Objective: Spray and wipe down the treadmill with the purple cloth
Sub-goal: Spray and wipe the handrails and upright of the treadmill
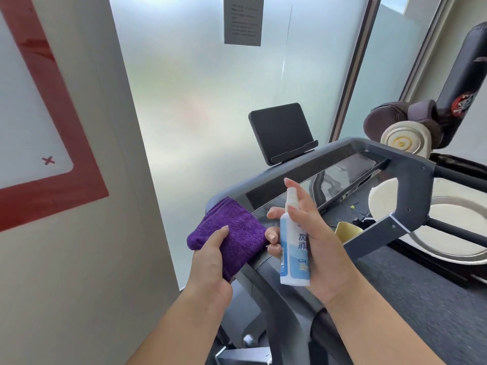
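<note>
My left hand (pixel 210 256) grips a folded purple cloth (pixel 234 233) that lies on the left end of the grey treadmill console (pixel 411 177). My right hand (pixel 308 233) holds a white and blue spray bottle (pixel 292 248) upright just right of the cloth, its forefinger raised over the nozzle top. The console's dark glossy panel (pixel 340 169) stretches away to the right, streaked with reflections.
A black tablet stand (pixel 282 133) sits at the back of the console before a frosted glass wall (pixel 210 88). A white wall with a red-framed board (pixel 52 122) is at the left. A dark punching bag (pixel 463 83) and rolled pads (pixel 405 138) stand at the right. The treadmill belt (pixel 427 299) runs lower right.
</note>
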